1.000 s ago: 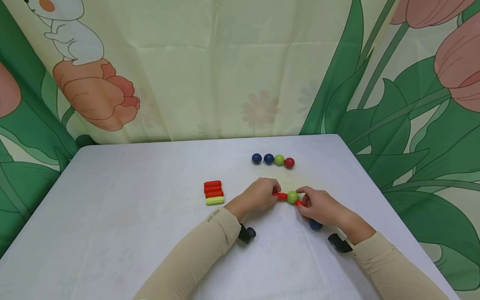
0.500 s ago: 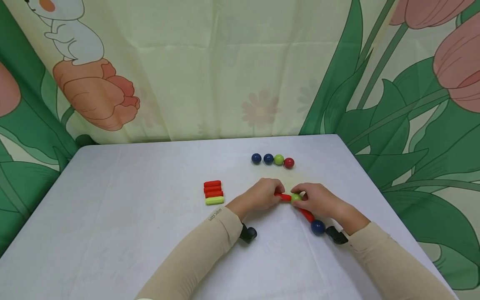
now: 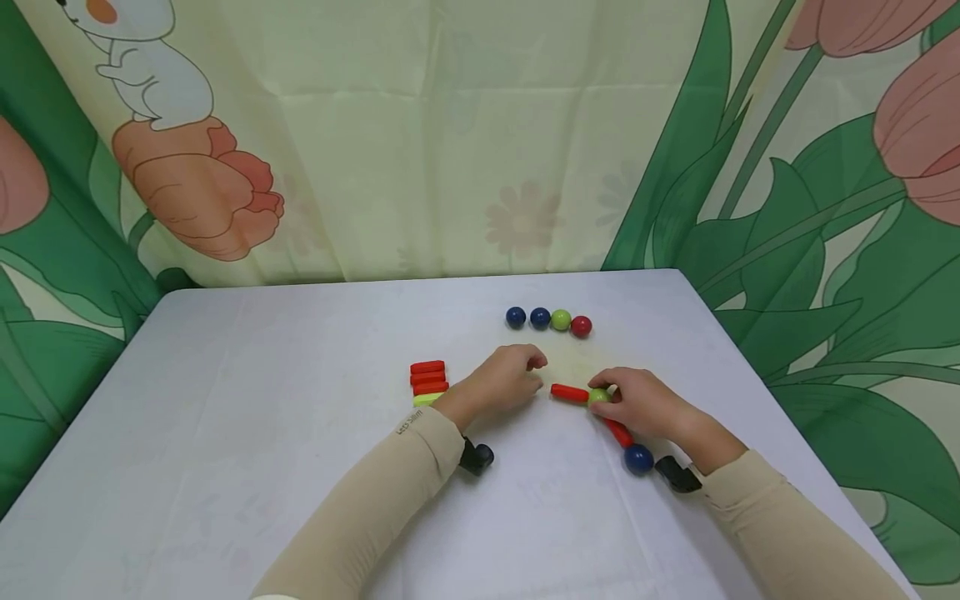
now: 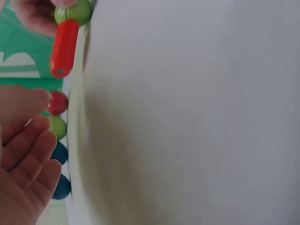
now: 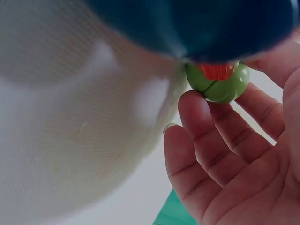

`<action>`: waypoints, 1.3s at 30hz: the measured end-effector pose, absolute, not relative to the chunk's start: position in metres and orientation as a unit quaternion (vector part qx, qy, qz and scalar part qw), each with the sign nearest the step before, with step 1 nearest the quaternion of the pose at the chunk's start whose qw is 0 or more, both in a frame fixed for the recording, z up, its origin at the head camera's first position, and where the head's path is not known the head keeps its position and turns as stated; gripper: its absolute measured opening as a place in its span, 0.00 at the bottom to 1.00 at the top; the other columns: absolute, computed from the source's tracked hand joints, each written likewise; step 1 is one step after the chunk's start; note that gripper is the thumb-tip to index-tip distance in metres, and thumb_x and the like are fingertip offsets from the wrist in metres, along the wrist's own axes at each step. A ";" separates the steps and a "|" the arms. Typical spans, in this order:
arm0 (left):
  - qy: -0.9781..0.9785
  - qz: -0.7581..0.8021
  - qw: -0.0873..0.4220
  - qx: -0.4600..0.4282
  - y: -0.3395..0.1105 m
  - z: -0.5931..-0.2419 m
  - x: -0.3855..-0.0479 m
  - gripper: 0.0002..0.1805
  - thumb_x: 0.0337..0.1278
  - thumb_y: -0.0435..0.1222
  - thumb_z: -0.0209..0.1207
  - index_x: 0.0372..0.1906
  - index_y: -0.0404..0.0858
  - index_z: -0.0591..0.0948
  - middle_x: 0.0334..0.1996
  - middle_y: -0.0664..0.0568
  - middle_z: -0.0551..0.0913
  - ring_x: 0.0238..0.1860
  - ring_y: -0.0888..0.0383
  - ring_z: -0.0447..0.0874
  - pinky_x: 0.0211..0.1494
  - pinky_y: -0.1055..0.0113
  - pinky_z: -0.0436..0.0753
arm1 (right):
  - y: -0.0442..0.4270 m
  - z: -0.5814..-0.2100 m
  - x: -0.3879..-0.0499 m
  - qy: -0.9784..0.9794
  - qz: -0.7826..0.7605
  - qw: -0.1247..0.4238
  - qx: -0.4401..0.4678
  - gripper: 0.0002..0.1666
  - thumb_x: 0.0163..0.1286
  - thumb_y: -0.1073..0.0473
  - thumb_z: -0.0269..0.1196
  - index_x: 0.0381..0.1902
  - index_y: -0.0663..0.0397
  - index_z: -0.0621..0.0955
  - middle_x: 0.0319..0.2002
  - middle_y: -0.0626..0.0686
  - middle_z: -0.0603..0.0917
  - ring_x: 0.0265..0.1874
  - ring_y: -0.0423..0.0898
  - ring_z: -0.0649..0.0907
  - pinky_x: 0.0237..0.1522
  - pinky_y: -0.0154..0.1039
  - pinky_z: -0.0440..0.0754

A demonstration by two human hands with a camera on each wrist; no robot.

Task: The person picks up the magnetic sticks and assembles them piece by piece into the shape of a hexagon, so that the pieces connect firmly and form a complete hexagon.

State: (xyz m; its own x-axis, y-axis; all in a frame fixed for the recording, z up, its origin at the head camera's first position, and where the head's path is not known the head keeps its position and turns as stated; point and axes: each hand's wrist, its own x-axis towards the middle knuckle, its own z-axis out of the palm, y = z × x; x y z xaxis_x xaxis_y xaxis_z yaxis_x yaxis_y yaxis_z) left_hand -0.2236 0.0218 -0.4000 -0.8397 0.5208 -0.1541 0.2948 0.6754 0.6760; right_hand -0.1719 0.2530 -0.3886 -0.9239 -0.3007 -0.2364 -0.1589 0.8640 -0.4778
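My right hand (image 3: 641, 404) pinches a green ball (image 3: 598, 397) between thumb and fingers. A red rod (image 3: 569, 392) sticks out of that ball to the left, its free end showing a small hole in the left wrist view. From the ball's near side a second red rod (image 3: 619, 432) runs to a dark blue ball (image 3: 638, 459), which looms large and blurred in the right wrist view. My left hand (image 3: 501, 379) is just left of the first rod, apart from it, fingers loosely bent and holding nothing.
Two blue balls (image 3: 540, 317), a green ball (image 3: 560, 320) and a red ball (image 3: 581, 326) form a row at the back. Red rods (image 3: 427, 378) lie side by side left of my left hand, with a yellow-green rod (image 3: 425, 400) partly behind the wrist. A white cloth covers the table (image 3: 262, 433).
My left hand has let go of the red rod and drawn back left. My right hand has shifted from the near red rod onto the green ball, uncovering that rod and the blue ball.
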 end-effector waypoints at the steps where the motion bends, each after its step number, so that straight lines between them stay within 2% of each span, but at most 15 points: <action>1: 0.901 0.329 0.167 0.228 0.021 -0.399 -0.226 0.18 0.66 0.33 0.61 0.59 0.38 0.79 0.50 0.52 0.81 0.50 0.56 0.77 0.58 0.66 0.78 | 0.254 -0.388 -0.172 0.953 -0.231 0.153 -0.120 0.22 0.68 0.54 0.68 0.57 0.58 0.81 0.46 0.52 0.82 0.40 0.49 0.77 0.43 0.42 0.81; 9: 0.912 0.305 0.130 0.240 0.011 -0.390 -0.252 0.24 0.65 0.34 0.64 0.64 0.36 0.77 0.59 0.48 0.79 0.59 0.52 0.76 0.64 0.61 0.74 | 0.256 -0.391 -0.166 0.952 -0.241 0.153 -0.111 0.22 0.67 0.55 0.68 0.56 0.58 0.81 0.43 0.51 0.81 0.38 0.48 0.76 0.38 0.39 0.80; 16: 0.920 0.303 0.070 0.237 0.007 -0.386 -0.278 0.26 0.65 0.35 0.64 0.67 0.35 0.74 0.65 0.45 0.75 0.69 0.50 0.68 0.72 0.59 0.63 | 0.258 -0.391 -0.162 0.953 -0.240 0.145 -0.114 0.22 0.67 0.56 0.68 0.56 0.58 0.81 0.42 0.50 0.81 0.38 0.48 0.76 0.37 0.38 0.79; 24: 0.935 0.289 0.087 0.189 0.005 -0.390 -0.298 0.28 0.66 0.36 0.63 0.70 0.40 0.72 0.69 0.47 0.71 0.72 0.50 0.64 0.73 0.58 0.62 | 0.255 -0.387 -0.165 0.951 -0.247 0.140 -0.122 0.21 0.68 0.56 0.68 0.56 0.59 0.81 0.42 0.50 0.81 0.37 0.47 0.76 0.38 0.39 0.79; 32: 0.941 0.251 0.103 0.203 0.006 -0.398 -0.305 0.29 0.67 0.36 0.61 0.71 0.41 0.72 0.69 0.49 0.72 0.72 0.50 0.65 0.73 0.59 0.62 | 0.258 -0.391 -0.165 0.950 -0.254 0.139 -0.117 0.21 0.68 0.56 0.68 0.56 0.57 0.81 0.40 0.49 0.80 0.36 0.47 0.75 0.36 0.39 0.78; 39: 0.943 0.227 0.098 0.223 0.008 -0.399 -0.306 0.24 0.68 0.34 0.61 0.68 0.41 0.76 0.67 0.48 0.75 0.71 0.49 0.66 0.73 0.59 0.62 | 0.261 -0.392 -0.164 0.953 -0.249 0.132 -0.116 0.21 0.67 0.56 0.68 0.55 0.58 0.81 0.41 0.49 0.80 0.36 0.47 0.76 0.37 0.39 0.78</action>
State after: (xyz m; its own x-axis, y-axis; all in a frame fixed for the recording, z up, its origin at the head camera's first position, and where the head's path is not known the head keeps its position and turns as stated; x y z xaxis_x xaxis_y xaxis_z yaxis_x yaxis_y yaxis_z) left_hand -0.3055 0.0079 -0.3993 -0.8815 0.4648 -0.0830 0.3761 0.7976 0.4715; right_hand -0.1636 0.2608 -0.3916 -0.9386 -0.2860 -0.1930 -0.1551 0.8493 -0.5046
